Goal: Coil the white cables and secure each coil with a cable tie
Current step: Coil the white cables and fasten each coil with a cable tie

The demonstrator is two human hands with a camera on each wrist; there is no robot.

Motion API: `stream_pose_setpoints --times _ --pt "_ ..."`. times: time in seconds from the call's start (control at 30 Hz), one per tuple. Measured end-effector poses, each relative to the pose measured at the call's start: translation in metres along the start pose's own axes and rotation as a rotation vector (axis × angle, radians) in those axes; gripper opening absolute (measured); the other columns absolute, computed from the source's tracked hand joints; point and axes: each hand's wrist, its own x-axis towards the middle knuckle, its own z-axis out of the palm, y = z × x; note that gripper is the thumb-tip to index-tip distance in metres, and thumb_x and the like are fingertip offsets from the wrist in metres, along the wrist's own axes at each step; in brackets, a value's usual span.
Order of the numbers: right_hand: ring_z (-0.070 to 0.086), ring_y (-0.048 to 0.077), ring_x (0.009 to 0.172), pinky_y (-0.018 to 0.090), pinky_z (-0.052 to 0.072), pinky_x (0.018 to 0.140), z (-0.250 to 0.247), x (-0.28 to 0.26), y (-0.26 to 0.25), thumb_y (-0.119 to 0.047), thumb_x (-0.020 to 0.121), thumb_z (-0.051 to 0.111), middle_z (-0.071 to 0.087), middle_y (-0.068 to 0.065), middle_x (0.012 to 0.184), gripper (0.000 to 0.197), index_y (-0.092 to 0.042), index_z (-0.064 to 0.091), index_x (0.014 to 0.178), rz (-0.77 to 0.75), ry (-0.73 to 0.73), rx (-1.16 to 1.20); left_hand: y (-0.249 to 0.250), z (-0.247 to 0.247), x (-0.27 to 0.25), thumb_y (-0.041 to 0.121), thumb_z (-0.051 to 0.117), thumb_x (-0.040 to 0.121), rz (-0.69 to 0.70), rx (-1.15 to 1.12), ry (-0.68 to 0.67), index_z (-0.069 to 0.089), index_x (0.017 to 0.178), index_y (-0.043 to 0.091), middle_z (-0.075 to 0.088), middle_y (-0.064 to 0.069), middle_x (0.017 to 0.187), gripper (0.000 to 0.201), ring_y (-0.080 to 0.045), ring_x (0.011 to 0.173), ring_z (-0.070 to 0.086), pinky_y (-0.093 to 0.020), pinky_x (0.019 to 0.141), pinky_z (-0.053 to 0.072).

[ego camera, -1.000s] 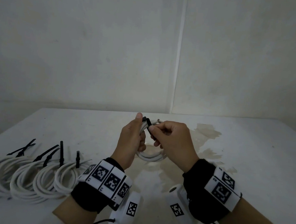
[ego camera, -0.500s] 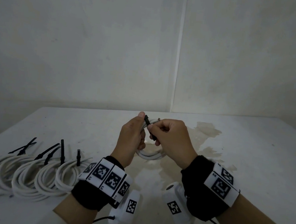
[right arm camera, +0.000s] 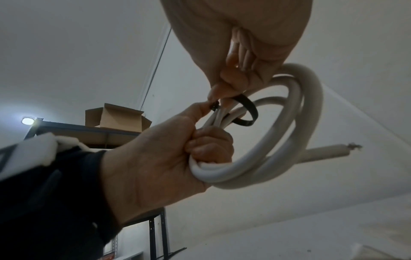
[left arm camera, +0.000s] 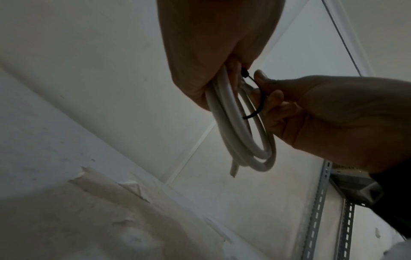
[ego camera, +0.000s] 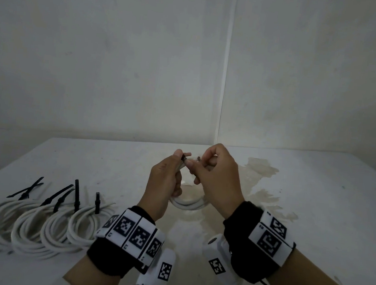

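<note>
- The left hand (ego camera: 166,177) is curled around a white coil (ego camera: 188,205) and holds it clear above the bench (ego camera: 314,200), near the bench centre.
- The left thumb tip presses against the head of a black tie (right arm camera: 248,112) at the top of the coil.
- The right hand (ego camera: 219,177) is closed, its fingertips pinching the tie strap just beside the head.
- In the right wrist view, the strap forms an open loop around the strands of the coil; the loop is slack, not tight against them.
- In the left wrist view, the strap (left arm camera: 255,98) runs down from the head past the right fingers (left arm camera: 275,98), and its free end sticks out toward the coil (left arm camera: 242,133).
- One cut cable end (right arm camera: 333,152) projects sideways from the coil (right arm camera: 289,140), with bare strands at its tip.
- 5 finished coils (ego camera: 36,226) lie in a row on the left part of the bench, overlapping one another, each carrying a black tie with the tail pointing up and away.
- Both wrists carry black bands with white marker tags (ego camera: 134,231).
- A stain (ego camera: 262,170) marks the bench behind the right hand.
</note>
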Motion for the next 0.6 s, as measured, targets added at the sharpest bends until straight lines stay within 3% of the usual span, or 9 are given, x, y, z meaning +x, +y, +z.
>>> stream_pose_setpoints --times 0.13,0.33,0.6 --pt "0.057 0.005 0.046 0.015 0.043 0.046 -0.003 -0.003 0.003 -0.008 0.081 0.067 0.061 0.001 0.064 0.025 -0.017 0.046 0.071 0.014 -0.065 0.025 -0.001 0.001 0.0 0.035 0.04 0.097 0.02 0.017 -0.018 0.068 0.096 0.014 0.028 0.006 0.048 0.035 -0.007 0.041 0.025 -0.019 0.041 0.026" --pt "0.059 0.007 0.05 0.016 0.046 0.052 -0.005 -0.011 0.009 0.0 0.083 0.063 0.065 0.004 0.073 0.027 -0.02 0.045 0.077 0.0 -0.147 0.043 0.007 -0.004 0.002 0.035 0.042 0.096 0.054 0.037 0.003 0.069 0.096 0.01 0.027 0.011 0.043 0.037 -0.006 0.039 0.024 -0.018 0.04 0.025" --pt "0.06 0.014 0.052 0.022 0.048 0.052 0.002 -0.008 0.002 0.001 0.081 0.064 0.061 0.005 0.062 0.036 -0.02 0.035 0.076 -0.025 0.022 0.201 0.01 0.011 -0.007 0.025 0.046 0.095 0.056 0.03 -0.027 0.068 0.095 0.009 0.044 0.01 0.044 0.027 -0.006 0.04 0.033 -0.017 0.038 0.028"
